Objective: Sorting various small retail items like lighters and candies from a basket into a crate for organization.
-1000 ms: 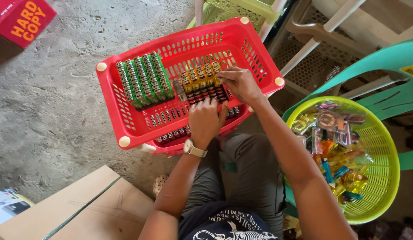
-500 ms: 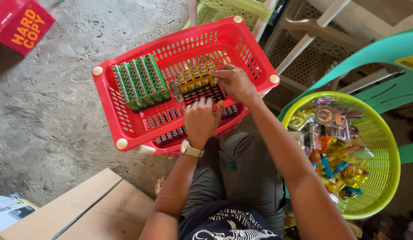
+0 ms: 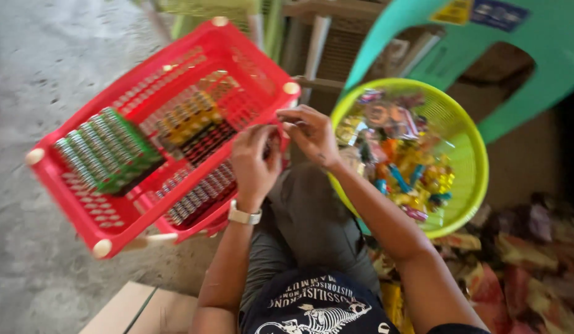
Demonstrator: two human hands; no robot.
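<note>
Basket (image 3: 101, 247) (red, tipped on the lap so the packed rows face up) sits under both hands: left hand (image 3: 255, 162) and right hand (image 3: 310, 131) pinch something tiny at its rim, too blurry to tell.

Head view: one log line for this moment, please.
left hand: at red basket rim, grip unclear | right hand: beside it, pinching, item unclear | basket: green packs, yellow packs | right: green basket of sweets

Round lime-green basket (image 3: 466, 133) heaped with bright wrapped sweets (image 3: 401, 158), just right of hands. Teal plastic chair (image 3: 534, 55) behind it. Loose wrappers (image 3: 528, 260) piled lower right. Cardboard edge (image 3: 138, 309) below, grey concrete floor (image 3: 46, 55) left.
</note>
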